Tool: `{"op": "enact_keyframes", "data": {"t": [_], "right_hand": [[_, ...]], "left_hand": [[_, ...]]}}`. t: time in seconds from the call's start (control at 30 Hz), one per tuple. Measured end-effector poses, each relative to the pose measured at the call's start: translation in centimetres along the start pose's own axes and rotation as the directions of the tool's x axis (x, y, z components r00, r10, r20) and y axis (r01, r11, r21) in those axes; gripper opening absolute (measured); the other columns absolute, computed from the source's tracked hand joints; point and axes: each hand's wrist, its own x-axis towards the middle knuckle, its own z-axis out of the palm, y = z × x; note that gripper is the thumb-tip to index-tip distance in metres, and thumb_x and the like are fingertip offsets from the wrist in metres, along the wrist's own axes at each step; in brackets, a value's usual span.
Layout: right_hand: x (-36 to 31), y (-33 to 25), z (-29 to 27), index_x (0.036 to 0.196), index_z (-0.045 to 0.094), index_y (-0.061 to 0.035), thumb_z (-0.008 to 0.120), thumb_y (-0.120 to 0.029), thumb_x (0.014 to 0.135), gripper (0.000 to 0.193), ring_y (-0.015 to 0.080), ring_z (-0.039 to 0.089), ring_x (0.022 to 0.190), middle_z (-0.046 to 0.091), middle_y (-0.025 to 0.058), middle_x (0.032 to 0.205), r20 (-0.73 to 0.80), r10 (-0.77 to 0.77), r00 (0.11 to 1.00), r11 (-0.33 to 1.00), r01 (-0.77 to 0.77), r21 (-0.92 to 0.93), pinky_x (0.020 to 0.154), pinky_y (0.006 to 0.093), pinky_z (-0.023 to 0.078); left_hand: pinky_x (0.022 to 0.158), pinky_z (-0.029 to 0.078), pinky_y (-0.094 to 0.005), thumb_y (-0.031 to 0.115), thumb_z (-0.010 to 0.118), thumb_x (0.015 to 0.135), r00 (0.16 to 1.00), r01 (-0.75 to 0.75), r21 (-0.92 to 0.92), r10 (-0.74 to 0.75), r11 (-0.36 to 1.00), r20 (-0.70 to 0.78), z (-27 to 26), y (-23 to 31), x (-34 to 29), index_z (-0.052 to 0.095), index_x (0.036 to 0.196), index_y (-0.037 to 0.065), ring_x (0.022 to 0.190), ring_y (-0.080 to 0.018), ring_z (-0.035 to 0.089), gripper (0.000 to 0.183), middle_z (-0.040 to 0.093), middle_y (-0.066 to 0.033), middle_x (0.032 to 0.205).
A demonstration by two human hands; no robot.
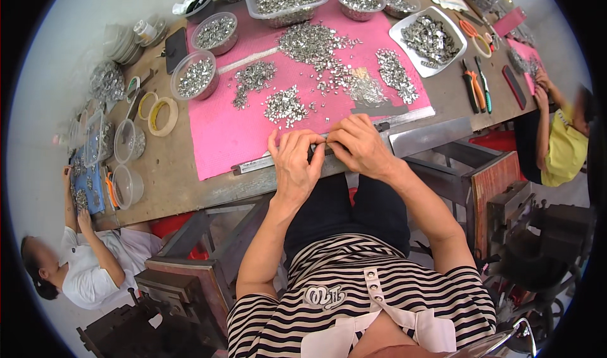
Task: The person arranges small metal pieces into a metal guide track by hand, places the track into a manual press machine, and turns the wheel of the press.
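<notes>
Part [325, 140]: tiny, mostly hidden, shape unclear, pinched btwn L hand [296, 159] & R hand [361, 144] fingertips nr front edge of pink mat [221, 130]. Bits [284, 107]: sm. silver metal pcs, loose heap on mat, beyond L hand. Strips [368, 92]: thin, silvery, flat pile beyond R hand.

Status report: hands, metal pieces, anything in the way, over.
Left hand, right hand: close together, grip unclear. Small metal pieces: loose piles on pink mat. Possible obstacle: metal bar along mat's near edge, by hands.

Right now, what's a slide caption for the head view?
Left hand and right hand close together by the near edge of a pink mat strewn with small metal parts.
</notes>
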Motion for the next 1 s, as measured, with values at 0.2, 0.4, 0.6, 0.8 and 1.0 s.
{"op": "enact_keyframes", "data": {"t": [0.2, 0.4, 0.6, 0.8, 1.0], "right_hand": [[3.0, 3.0, 0.6, 0.092, 0.066, -0.0047, 0.073, -0.008, 0.085, 0.011, 0.028, 0.061, 0.087, 0.061, 0.009, 0.087, -0.001, 0.078, 0.997, 0.993, -0.078, -0.088, 0.08, 0.0409, 0.043], [4.4, 3.5, 3.0, 0.087, 0.066, -0.0072, 0.075, -0.014, 0.085, 0.012, 0.0277, 0.06, 0.085, 0.059, 0.0075, 0.084, 0.004, 0.111, 0.994, 0.983, -0.109, -0.146, 0.079, 0.0405, 0.042], [3.8, 3.9, 2.3, 0.087, 0.065, -0.0073, 0.074, -0.014, 0.086, 0.011, 0.0275, 0.06, 0.086, 0.059, 0.0081, 0.084, 0.029, 0.12, 0.992, 0.97, -0.111, -0.215, 0.08, 0.0408, 0.042], [3.7, 4.1, 2.2, 0.087, 0.065, -0.0067, 0.07, -0.009, 0.085, 0.006, 0.0285, 0.059, 0.086, 0.058, 0.0091, 0.086, 0.043, 0.083, 0.996, 0.983, -0.075, -0.166, 0.08, 0.0409, 0.041], [3.5, 3.4, 0.8, 0.09, 0.061, -0.005, 0.068, -0.008, 0.087, 0.009, 0.0289, 0.058, 0.084, 0.057, 0.0094, 0.087, 0.036, 0.061, 0.997, 0.991, -0.056, -0.118, 0.078, 0.0407, 0.04]], "left_hand": [[0.115, 0.028, -0.0545, 0.011, 0.075, 0.087, 0.998, -0.032, -0.018, 0.033, 0.999, 0.05, -0.8, 0.3, 0.4, 0.07, 0.103, 0.008, 0.101, -0.025, 0.063, 0.017, 0.069, -0.0051, 0.101], [0.113, 0.031, -0.0522, 0.014, 0.075, 0.09, 1.0, 0.022, -0.045, -0.023, 0.999, -0.001, -0.1, 0.3, 0.3, 0.069, 0.107, 0.007, 0.096, -0.0262, 0.062, 0.02, 0.068, -0.0061, 0.1], [0.112, 0.032, -0.0519, 0.013, 0.076, 0.089, 0.996, -0.009, 0.025, 0.012, 1.0, -0.088, 0.8, 0.5, 0.0, 0.068, 0.105, 0.007, 0.095, -0.027, 0.061, 0.019, 0.067, -0.0064, 0.098], [0.11, 0.037, -0.0515, 0.004, 0.075, 0.086, 0.99, -0.138, -0.012, 0.137, 0.99, -0.016, -0.1, -0.5, -0.1, 0.066, 0.103, 0.005, 0.098, -0.0283, 0.061, 0.02, 0.066, -0.0086, 0.1], [0.111, 0.037, -0.0542, 0.002, 0.071, 0.085, 0.992, -0.129, 0.039, 0.129, 0.991, 0.008, 0.0, 0.0, 0.2, 0.064, 0.101, 0.005, 0.101, -0.0302, 0.06, 0.018, 0.064, -0.01, 0.102]]}}
